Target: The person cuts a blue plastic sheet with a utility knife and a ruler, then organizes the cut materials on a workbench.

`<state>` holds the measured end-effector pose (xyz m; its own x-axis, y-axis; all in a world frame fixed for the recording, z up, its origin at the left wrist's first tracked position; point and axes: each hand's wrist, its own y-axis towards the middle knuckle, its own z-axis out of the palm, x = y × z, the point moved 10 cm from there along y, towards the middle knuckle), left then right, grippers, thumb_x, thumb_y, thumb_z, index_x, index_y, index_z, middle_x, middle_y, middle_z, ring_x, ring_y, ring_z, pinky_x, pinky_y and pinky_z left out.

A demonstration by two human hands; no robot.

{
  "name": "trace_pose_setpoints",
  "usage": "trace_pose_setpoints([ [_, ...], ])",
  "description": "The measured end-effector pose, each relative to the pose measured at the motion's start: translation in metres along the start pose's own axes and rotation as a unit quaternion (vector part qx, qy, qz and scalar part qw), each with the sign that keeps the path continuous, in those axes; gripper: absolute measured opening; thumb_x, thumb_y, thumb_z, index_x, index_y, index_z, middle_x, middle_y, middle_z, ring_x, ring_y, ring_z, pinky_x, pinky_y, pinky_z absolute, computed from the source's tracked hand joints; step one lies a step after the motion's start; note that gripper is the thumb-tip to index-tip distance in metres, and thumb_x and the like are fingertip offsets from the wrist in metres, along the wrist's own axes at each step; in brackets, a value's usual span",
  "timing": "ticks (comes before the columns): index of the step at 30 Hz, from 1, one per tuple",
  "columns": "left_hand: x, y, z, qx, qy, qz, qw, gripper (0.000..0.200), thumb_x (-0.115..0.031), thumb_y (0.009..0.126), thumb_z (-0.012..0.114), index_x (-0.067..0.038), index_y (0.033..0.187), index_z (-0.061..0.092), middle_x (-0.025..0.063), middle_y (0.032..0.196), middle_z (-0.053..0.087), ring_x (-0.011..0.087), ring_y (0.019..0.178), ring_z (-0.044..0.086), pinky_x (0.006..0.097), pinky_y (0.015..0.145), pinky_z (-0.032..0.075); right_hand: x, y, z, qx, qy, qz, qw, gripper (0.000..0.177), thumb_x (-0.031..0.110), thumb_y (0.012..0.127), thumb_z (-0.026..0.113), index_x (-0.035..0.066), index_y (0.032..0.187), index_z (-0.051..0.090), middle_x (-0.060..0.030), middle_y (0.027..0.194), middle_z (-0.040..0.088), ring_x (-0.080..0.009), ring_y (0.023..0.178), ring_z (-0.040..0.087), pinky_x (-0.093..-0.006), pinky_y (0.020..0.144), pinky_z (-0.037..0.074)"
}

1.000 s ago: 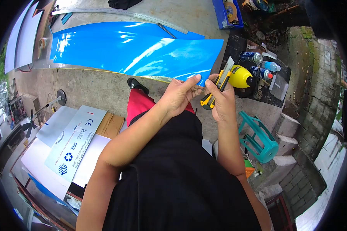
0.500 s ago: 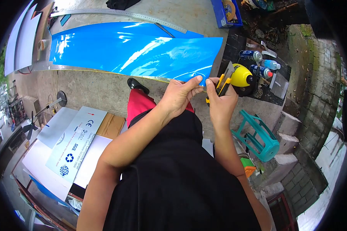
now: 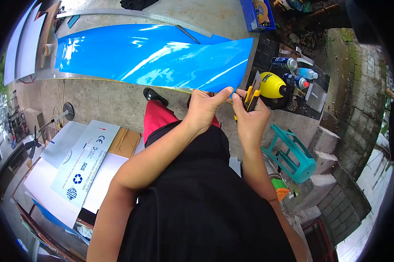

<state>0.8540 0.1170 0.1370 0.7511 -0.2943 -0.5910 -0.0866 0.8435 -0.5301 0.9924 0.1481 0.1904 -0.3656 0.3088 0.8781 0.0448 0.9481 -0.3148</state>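
A glossy blue sheet point(image 3: 162, 56) lies on the table, its near right corner raised at the table's front edge. My left hand point(image 3: 205, 107) pinches the sheet's edge near that corner between thumb and fingers. Right beside it, my right hand point(image 3: 251, 113) has its thumb at the corner of the sheet. Yellow and black cutters point(image 3: 253, 100) are tucked in the fingers of my right hand, blades pointing away from me. Whether the right fingertips also grip the sheet is partly hidden.
Beyond the sheet lie a long metal ruler point(image 3: 140, 15) and a dark pen-like tool point(image 3: 188, 35). To the right are a yellow sprayer point(image 3: 272, 85), spray cans point(image 3: 284, 63), a blue bin point(image 3: 249, 17) and a green stool point(image 3: 299, 163). Printed panels point(image 3: 85, 161) lie at lower left.
The sheet's right corner has bent and its far right tip has shifted slightly upward in view. My hands have stayed almost in place, thumbs still at the corner.
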Motion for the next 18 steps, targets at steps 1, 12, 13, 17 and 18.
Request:
trace_pose_setpoints([
  [1, -0.003, 0.000, -0.003, -0.013, 0.027, 0.024, 0.999, 0.026, -0.004, 0.094, 0.073, 0.003, 0.118, 0.067, 0.0120, 0.108, 0.073, 0.0172, 0.094, 0.070, 0.0342, 0.085, 0.061, -0.001, 0.000, 0.001, 0.000, 0.000, 0.000, 1.000, 0.015, 0.009, 0.088, 0.078, -0.002, 0.099, 0.074, -0.0014, 0.081, 0.072, -0.0045, 0.073, 0.060, -0.0247, 0.067, 0.049],
  [12, -0.017, -0.004, 0.008, -0.002, 0.055, 0.065, 0.996, 0.026, 0.000, 0.094, 0.071, 0.007, 0.119, 0.064, 0.0154, 0.105, 0.074, 0.0190, 0.095, 0.073, 0.0348, 0.086, 0.061, 0.004, 0.005, -0.003, -0.020, -0.039, -0.025, 0.999, 0.012, 0.006, 0.084, 0.077, -0.001, 0.092, 0.073, -0.0007, 0.071, 0.067, -0.0048, 0.066, 0.058, -0.0264, 0.060, 0.045],
  [13, -0.018, -0.004, 0.008, -0.001, 0.063, 0.067, 0.996, 0.026, 0.001, 0.095, 0.070, 0.007, 0.119, 0.064, 0.0161, 0.104, 0.074, 0.0195, 0.096, 0.073, 0.0352, 0.087, 0.061, 0.003, 0.005, -0.002, -0.020, -0.039, -0.025, 0.999, 0.012, 0.006, 0.084, 0.077, -0.001, 0.092, 0.073, -0.0007, 0.071, 0.067, -0.0048, 0.066, 0.058, -0.0264, 0.060, 0.045],
  [17, -0.017, -0.004, 0.008, -0.001, 0.045, 0.052, 0.998, 0.034, 0.000, 0.091, 0.075, 0.002, 0.122, 0.063, 0.0117, 0.113, 0.070, 0.0164, 0.096, 0.069, 0.0337, 0.085, 0.060, 0.007, 0.005, -0.003, -0.030, -0.064, -0.026, 0.997, 0.012, 0.006, 0.085, 0.077, -0.002, 0.092, 0.074, -0.0009, 0.071, 0.067, -0.0053, 0.065, 0.058, -0.0267, 0.060, 0.046],
  [18, -0.017, -0.003, 0.006, -0.007, 0.059, 0.055, 0.997, 0.033, -0.001, 0.091, 0.075, 0.002, 0.122, 0.063, 0.0117, 0.113, 0.070, 0.0164, 0.096, 0.069, 0.0337, 0.084, 0.060, 0.007, 0.005, -0.003, -0.031, -0.065, -0.022, 0.997, 0.011, 0.006, 0.085, 0.076, -0.002, 0.092, 0.074, -0.0010, 0.071, 0.067, -0.0055, 0.065, 0.058, -0.0267, 0.061, 0.047],
])
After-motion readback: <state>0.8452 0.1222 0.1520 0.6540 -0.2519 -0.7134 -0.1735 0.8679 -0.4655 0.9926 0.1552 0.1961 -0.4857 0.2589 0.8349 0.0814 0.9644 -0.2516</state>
